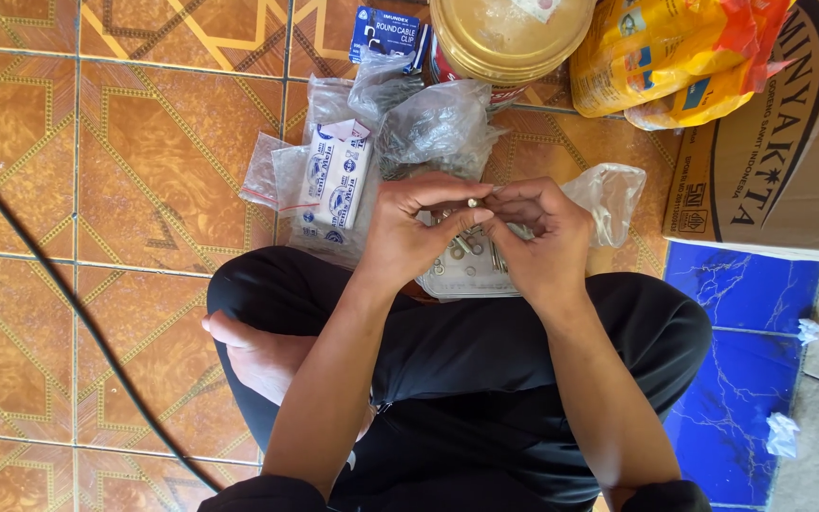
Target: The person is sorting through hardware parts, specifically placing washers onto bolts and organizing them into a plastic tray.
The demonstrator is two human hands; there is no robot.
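The left hand (417, 228) and the right hand (537, 237) meet just above the person's crossed legs, fingers curled nearly closed, and between their fingertips they pinch a small metal fastener (473, 203), which looks like a bolt with a nut at its end, though it is too small to be sure. The piece seems mid-assembly, with both hands working on it together. Directly beneath the hands lies a clear plastic bag of loose bolts and nuts (466, 261) on the tiled floor (144, 171), many of them apparently waiting their turn; no finished pile can be made out. Farther out sit other clear bags of hardware (438, 123), small white-and-blue boxes (338, 175), a round gold tin (509, 33), yellow packets (656, 47) and a cardboard box (779, 142).
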